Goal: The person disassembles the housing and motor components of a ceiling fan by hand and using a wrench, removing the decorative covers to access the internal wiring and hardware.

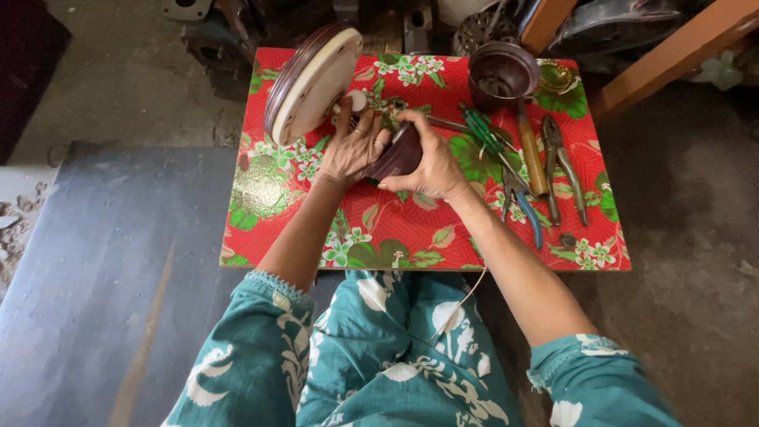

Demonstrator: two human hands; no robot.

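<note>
A round brown and cream motor housing (312,83) stands tilted on its edge at the far left of a red flowered board (411,237). Its shaft end points toward my hands. My left hand (353,146) rests against the shaft area with fingers spread, a ring on one finger. My right hand (427,158) grips a dark brown cup-shaped cover (395,154) that sits between both hands, next to the housing.
A second dark brown cup (502,75) stands at the board's far right. Beside it lie a green-handled screwdriver (484,134), a wooden-handled tool (531,154), blue-handled pliers (522,202) and bare metal pliers (563,162). Grey concrete floor surrounds the board; wooden beams and clutter lie beyond.
</note>
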